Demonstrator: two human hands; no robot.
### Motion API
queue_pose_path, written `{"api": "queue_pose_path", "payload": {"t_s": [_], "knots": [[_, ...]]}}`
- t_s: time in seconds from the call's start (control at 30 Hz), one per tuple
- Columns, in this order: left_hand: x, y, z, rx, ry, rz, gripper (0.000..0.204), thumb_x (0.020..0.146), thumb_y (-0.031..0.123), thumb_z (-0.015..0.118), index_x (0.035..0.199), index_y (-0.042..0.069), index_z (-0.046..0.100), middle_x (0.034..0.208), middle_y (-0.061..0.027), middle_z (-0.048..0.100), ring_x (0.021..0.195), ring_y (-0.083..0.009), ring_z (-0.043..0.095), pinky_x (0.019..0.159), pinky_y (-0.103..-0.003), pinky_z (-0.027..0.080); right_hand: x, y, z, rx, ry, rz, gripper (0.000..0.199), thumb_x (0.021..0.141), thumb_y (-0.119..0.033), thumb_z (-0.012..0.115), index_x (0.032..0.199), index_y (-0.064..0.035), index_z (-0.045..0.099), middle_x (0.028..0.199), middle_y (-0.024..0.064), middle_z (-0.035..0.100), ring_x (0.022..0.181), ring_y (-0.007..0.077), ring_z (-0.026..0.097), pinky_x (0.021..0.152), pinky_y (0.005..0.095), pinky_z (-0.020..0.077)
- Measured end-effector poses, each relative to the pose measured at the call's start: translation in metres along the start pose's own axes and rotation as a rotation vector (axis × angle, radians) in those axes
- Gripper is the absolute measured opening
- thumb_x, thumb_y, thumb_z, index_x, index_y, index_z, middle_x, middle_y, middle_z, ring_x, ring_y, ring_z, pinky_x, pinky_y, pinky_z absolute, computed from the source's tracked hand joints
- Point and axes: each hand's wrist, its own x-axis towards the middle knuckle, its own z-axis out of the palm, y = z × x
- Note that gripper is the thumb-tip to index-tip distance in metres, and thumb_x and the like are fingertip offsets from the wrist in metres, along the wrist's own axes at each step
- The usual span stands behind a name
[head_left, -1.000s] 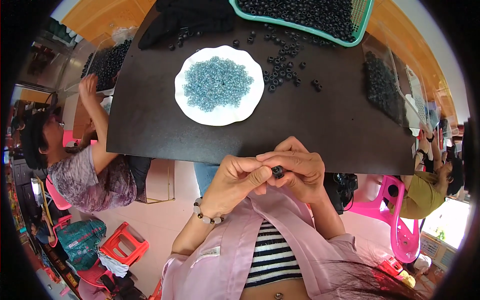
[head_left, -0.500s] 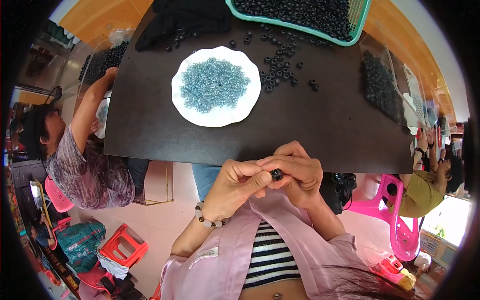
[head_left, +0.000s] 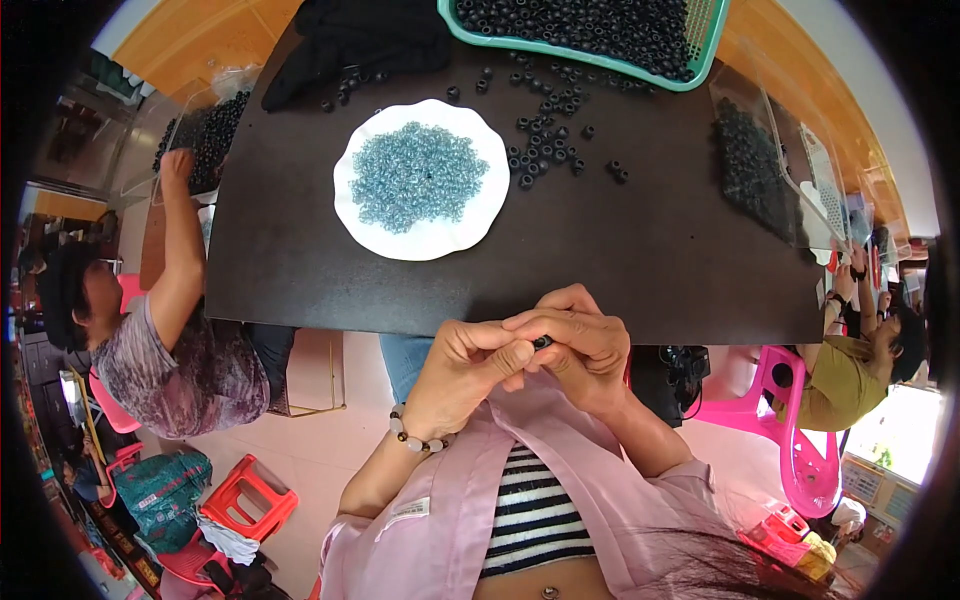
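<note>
Just off the table's near edge, my hands meet around a small black hollow part [head_left: 542,343], round like the loose ones on the table. My left hand [head_left: 462,372] is closed, its thumb and fingertips pinching the part from the left. From the other side my right hand [head_left: 590,355] closes on it too, fingers bent over the top and thumb below. Most of the part is hidden by the fingertips. Farther up the table stands a white scalloped plate [head_left: 482,225] with a heap of clear bluish rings [head_left: 415,175]. Black hollow parts [head_left: 545,150] lie scattered right of it.
A green basket [head_left: 590,53] full of black parts stands at the far edge, beside a black cloth [head_left: 350,50]. Clear bins hold more black parts [head_left: 745,165] at the right. Co-workers sit left [head_left: 170,350] and right [head_left: 850,380]. Pink and red stools [head_left: 250,497] stand around.
The black part has turned between my fingers and shows less now. The view has shifted slightly. The co-worker at the left has raised an arm toward the bin of black parts.
</note>
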Motion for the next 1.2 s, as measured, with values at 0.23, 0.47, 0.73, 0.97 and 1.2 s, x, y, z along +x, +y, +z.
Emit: {"api": "queue_pose_path", "payload": {"t_s": [0.23,0.47,0.73,0.97,1.2], "knots": [[0.005,-0.001,0.001,-0.067,-0.046,-0.001,0.02,0.09,0.02,0.064,0.093,0.002,0.071,0.078,-0.0048,0.067,0.06,-0.0063,0.053,0.057,-0.019,0.044,0.002,0.014,-0.005,0.193,-0.024,-0.01,0.041,0.084,-0.035,0.066,0.107,-0.0013,0.067,0.103,0.0111,0.069,0.086,0.0173,0.056,0.079,0.0305,0.0422],[0.008,-0.007,-0.001,-0.092,-0.024,-0.016,0.023,0.089,0.023,0.064,0.09,0.001,0.07,0.072,-0.0044,0.065,0.059,-0.0072,0.053,0.053,-0.019,0.039,0.001,0.014,-0.008,0.16,-0.079,-0.015,0.055,0.082,-0.044,0.065,0.115,-0.0002,0.063,0.11,0.0134,0.067,0.088,0.0181,0.057,0.081,0.0307,0.0405],[0.009,-0.008,0.002,-0.13,0.004,-0.038,0.021,0.089,0.022,0.064,0.09,0.002,0.07,0.072,-0.0037,0.064,0.06,-0.0073,0.053,0.054,-0.018,0.041,-0.002,0.017,-0.008,0.116,-0.026,-0.035,0.059,0.081,-0.048,0.065,0.117,-0.001,0.063,0.113,0.0112,0.066,0.089,0.0183,0.054,0.081,0.0304,0.0406],[0.007,-0.012,0.003,-0.122,0.001,-0.03,0.023,0.09,0.022,0.063,0.09,0.001,0.07,0.073,-0.0044,0.065,0.06,-0.0072,0.053,0.055,-0.018,0.042,-0.006,0.016,-0.01,0.059,0.022,-0.002,0.05,0.082,-0.043,0.066,0.11,-0.0007,0.066,0.104,0.0081,0.069,0.085,0.017,0.054,0.077,0.0296,0.0422],[0.007,-0.016,0.002,-0.201,-0.004,-0.006,0.018,0.09,0.015,0.061,0.091,0.0,0.069,0.075,-0.0066,0.066,0.059,-0.0083,0.054,0.055,-0.019,0.043,-0.003,0.013,-0.009,0.05,0.044,-0.015,0.045,0.081,-0.038,0.069,0.107,-0.0009,0.068,0.101,0.0086,0.07,0.084,0.0175,0.055,0.076,0.0296,0.043]]}}
